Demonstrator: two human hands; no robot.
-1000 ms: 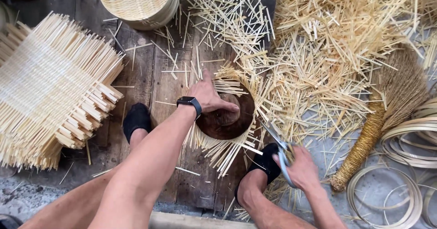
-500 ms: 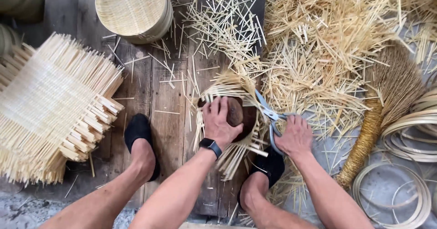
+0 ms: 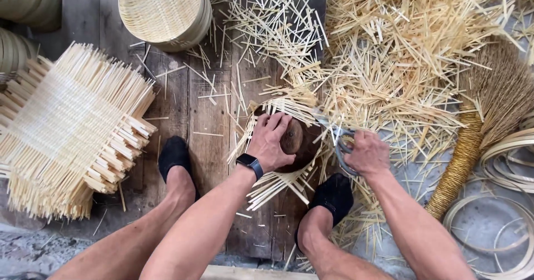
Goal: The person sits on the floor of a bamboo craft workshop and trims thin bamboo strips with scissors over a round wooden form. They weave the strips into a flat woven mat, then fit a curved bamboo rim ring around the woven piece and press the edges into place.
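Under the spread fingers of the left hand, a brown round mould is pinning bamboo strips. Right hand fingers are curling tight around scissors just beside it.

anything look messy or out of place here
Yes: cut bamboo slivers lie strewn in a loose heap over the floor planks, right of the left hand and above the right hand holding scissors. The woven mats sit stacked neatly.
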